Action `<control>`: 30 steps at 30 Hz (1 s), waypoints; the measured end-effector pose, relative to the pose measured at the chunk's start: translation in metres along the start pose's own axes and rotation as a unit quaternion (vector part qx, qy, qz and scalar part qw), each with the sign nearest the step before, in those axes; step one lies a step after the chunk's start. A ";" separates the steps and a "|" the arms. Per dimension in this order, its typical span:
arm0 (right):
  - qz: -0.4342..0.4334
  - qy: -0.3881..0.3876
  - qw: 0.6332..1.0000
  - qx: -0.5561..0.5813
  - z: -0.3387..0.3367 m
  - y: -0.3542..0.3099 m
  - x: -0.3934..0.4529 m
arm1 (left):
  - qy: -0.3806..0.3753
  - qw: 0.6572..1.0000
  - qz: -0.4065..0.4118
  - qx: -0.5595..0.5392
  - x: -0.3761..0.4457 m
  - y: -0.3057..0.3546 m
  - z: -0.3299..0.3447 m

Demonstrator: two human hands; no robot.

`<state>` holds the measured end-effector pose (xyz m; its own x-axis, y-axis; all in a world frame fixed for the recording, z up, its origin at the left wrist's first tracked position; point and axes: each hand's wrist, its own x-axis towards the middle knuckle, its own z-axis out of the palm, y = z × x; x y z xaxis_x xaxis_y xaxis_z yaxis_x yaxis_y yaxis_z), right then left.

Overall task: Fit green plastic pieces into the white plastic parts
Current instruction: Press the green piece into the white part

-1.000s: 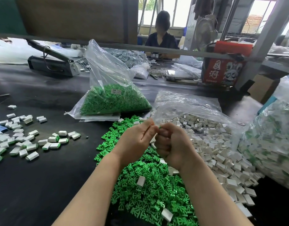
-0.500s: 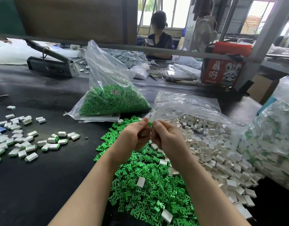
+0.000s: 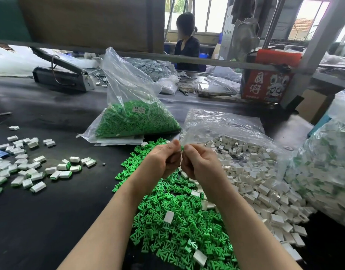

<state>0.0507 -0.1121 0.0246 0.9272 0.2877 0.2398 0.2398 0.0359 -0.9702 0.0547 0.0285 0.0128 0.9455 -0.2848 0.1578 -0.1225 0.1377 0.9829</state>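
Left hand [image 3: 164,159]: pinched a small green plastic piece [image 3: 182,148], barely showing.
Right hand [image 3: 199,162]: fingers curled, touching the left; its content hidden.

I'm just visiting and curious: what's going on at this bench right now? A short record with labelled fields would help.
Left hand: fingers curled, pinching a small green piece
Right hand: fingers curled, meeting the left hand at the fingertips; what it holds is hidden
Loose green pieces: heap under the forearms
White parts: pile spilling from an open clear bag, right
Finished parts: scattered at left, white with green ends
Sealed bag of green pieces: behind the heap
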 end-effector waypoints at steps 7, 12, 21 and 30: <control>0.033 -0.046 0.998 0.008 -0.007 -0.002 -0.002 | -0.006 0.999 0.009 0.035 -0.003 0.004 0.003; 0.053 -0.075 0.996 -0.003 -0.013 0.000 -0.001 | -0.027 0.999 -0.003 0.042 -0.004 0.006 0.003; 0.082 -0.100 0.991 -0.044 -0.019 0.002 -0.002 | -0.086 0.995 -0.020 0.050 -0.005 0.004 0.003; 0.057 -0.107 0.993 -0.007 -0.016 0.001 -0.004 | -0.063 0.998 -0.021 0.016 -0.006 0.006 0.002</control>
<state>0.0524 -0.1288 0.0229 0.8667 0.4858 0.1134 0.1415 -0.0213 -0.9897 0.0476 0.0293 0.0182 0.9049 -0.4070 0.1248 -0.0950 0.0926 0.9912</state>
